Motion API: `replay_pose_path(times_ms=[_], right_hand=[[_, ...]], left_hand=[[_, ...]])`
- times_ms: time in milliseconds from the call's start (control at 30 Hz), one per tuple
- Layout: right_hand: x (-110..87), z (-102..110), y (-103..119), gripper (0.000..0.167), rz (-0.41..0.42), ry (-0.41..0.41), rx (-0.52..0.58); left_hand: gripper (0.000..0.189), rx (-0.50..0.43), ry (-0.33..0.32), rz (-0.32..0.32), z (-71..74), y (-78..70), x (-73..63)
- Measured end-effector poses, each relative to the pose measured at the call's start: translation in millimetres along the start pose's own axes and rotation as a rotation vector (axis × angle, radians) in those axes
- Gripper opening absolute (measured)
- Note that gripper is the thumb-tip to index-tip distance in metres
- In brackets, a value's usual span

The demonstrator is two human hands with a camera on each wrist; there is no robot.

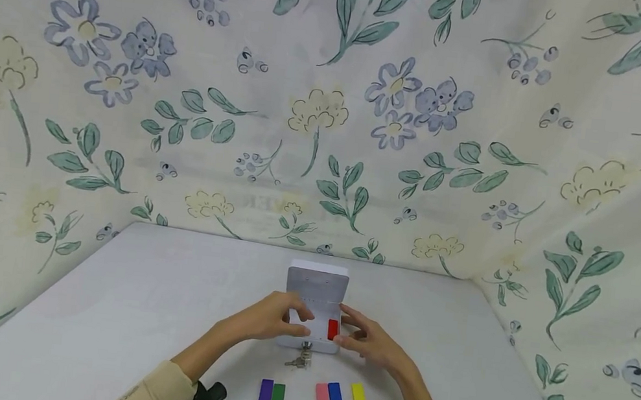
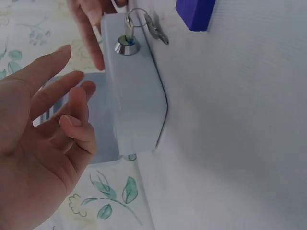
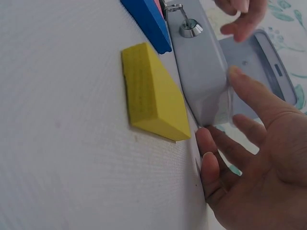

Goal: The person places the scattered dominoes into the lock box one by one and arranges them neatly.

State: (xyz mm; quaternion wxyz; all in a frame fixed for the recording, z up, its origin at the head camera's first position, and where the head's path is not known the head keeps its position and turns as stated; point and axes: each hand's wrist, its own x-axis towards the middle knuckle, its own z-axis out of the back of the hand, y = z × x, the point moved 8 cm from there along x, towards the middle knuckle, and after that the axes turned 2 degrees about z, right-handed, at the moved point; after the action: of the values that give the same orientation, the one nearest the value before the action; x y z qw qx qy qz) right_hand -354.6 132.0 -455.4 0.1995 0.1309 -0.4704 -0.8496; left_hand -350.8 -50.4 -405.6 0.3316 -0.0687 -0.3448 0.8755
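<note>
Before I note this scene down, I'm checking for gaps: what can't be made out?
Left wrist view: red block, hidden by the cash box's front wall.
Left wrist view: purple block, partly cut off by the top edge.
Right wrist view: blue block, cut off likewise.
Head view: outline of the keys, too small.

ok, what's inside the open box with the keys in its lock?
In the head view, one red block shows at the right side of the box. The left hand covers part of the left side; anything there can't be seen.
</note>
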Motion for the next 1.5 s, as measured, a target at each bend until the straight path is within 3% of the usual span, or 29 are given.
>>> replay_pose_path(times_ms=[267,600,767,1067,1500], right_hand=[[0.8,0.1,-1.0,0.073,-0.008,0.002,0.012],[-0.4,1.7,-0.1,0.074,0.020,0.003,0.004],[0.4,0.8,-0.5,0.074,0.017,0.005,0.001],[-0.1,2.8,-0.7,0.076,0.004,-0.011,-0.006],[0.4,2.6,-1.6,0.075,-0.009,-0.015,-0.002]], left_hand=[[0.033,0.044,0.013,0.059,6.1,-0.7,-28.0],[0.034,0.074,0.015,0.080,9.3,1.7,-48.1],[0.035,0.086,0.035,0.118,7.1,6.0,-56.2],[0.043,0.105,0.057,0.121,6.5,6.0,-68.8],[0.048,0.021,0.112,0.143,-9.2,4.4,-79.2]])
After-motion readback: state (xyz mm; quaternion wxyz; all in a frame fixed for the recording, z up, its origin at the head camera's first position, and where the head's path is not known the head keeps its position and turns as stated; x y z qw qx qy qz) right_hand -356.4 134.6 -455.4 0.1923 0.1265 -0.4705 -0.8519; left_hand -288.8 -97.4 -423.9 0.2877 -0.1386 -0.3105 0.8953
